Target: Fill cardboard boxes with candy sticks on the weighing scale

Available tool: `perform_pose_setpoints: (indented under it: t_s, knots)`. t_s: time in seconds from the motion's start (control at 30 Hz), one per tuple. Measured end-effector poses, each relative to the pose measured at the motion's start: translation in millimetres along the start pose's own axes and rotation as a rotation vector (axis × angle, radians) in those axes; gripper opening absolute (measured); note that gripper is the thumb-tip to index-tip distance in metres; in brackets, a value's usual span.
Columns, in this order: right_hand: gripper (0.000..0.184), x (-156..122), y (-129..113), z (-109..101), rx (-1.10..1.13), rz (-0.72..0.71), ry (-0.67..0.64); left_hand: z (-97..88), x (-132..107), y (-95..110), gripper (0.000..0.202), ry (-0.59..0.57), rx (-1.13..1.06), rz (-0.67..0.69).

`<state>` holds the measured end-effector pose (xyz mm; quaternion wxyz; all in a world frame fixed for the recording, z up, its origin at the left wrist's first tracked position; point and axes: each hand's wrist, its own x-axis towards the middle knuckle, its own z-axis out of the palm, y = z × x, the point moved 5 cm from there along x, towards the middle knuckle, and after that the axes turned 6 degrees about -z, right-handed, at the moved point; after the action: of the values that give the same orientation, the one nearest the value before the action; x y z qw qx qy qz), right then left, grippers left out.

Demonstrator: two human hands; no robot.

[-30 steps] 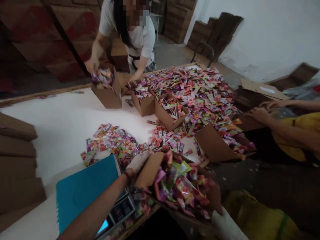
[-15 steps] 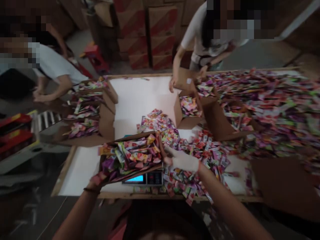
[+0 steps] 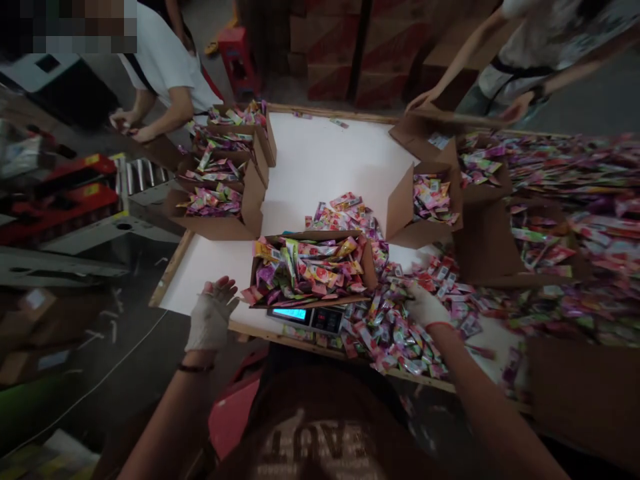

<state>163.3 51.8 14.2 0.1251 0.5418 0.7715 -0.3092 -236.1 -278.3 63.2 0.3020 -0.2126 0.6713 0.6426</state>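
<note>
An open cardboard box (image 3: 371, 268) filled with colourful candy packets (image 3: 320, 270) sits on a digital scale (image 3: 327, 319) with a lit blue display. My left hand (image 3: 210, 317), in a whitish glove with bare fingertips, is open and empty, left of the box and apart from it. My right hand (image 3: 426, 305), gloved too, reaches down into the loose packet pile (image 3: 390, 327) right of the box. Its fingers are blurred among the packets, so I cannot see whether they grip one.
More filled boxes (image 3: 253, 220) stand in a row at the left of the white table (image 3: 330, 153). Other packet-filled boxes (image 3: 400, 210) are at the right, before a large heap (image 3: 600, 220). Across the table, a person's hand (image 3: 425, 100) touches a box flap; another person stands far left.
Both my hands have left the box, which now rests on the scale. The left moved out leftward and opened; the right went to the loose packets. The camera view has shifted.
</note>
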Motion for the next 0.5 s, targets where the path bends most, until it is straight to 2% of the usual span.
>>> perform_pose_setpoints:
  t_s: [0.07, 0.13, 0.23, 0.3, 0.4, 0.47, 0.5]
  knots:
    - [0.014, -5, -11, -54, 0.002, -0.035, 0.046, 8.7, -3, -2, 0.044, -0.073, 0.007, 0.111]
    - [0.017, -20, -33, -105, 0.053, -0.109, 0.093, 22.8, -11, -3, 0.061, -0.174, 0.03, 0.238]
    - [0.034, -55, -99, -159, 0.196, -0.398, 0.173, 43.9, -25, -4, 0.078, -0.29, 0.063, 0.368]
    - [0.028, -77, -155, -170, 0.198, -0.599, 0.168, 52.1, -32, -2, 0.079, -0.316, 0.058, 0.404]
    - [0.01, -89, -228, -154, 0.032, -0.751, 0.083, 52.1, -36, 5, 0.076, -0.294, 0.037, 0.413]
    - [0.02, -85, -256, -140, -0.062, -0.767, 0.026, 44.9, -35, 9, 0.072, -0.257, 0.022, 0.396]
    - [0.027, -82, -261, -135, -0.058, -0.767, 0.006, 39.6, -34, 11, 0.07, -0.235, 0.011, 0.383]
